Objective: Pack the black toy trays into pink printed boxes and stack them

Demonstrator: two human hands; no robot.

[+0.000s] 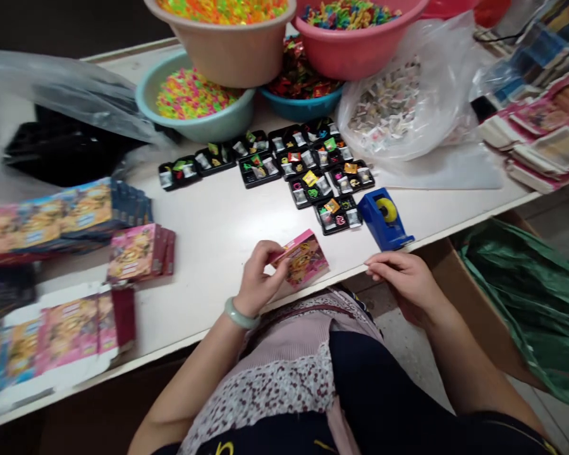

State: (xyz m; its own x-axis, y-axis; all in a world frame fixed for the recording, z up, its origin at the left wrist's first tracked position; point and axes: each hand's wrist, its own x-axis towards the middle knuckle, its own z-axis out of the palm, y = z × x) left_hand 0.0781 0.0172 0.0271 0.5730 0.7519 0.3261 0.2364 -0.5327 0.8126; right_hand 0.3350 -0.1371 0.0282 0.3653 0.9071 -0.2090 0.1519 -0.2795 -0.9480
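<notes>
Pink printed box (308, 259) in the left hand (258, 278), pinched at its near left end between thumb and bent fingers, tilted, printed face up toward the head. Held over the front part of the white table (208, 234); cannot tell whether resting on it. Around the left wrist, a pale green bangle (241, 314).

Well apart from the box, at the table's front edge, the right hand (410, 278): fingers curled, thumb and forefinger tips close to each other; cannot tell whether pressed together or pinching something thin. Just beyond those fingertips, a blue tape dispenser (373, 221) with a yellow roll.

Beyond the left hand and the box, a cluster of black trays (260, 183) with small wrapped pieces in their compartments. Farther out behind these, a beige basin (237, 60) and a pink basin (355, 54), both full of colourful bits. Left of the left hand, a short row of pink boxes (137, 253). Right of the right hand, below table height, crumpled green sacking (516, 297) in a brown carton (474, 303).
</notes>
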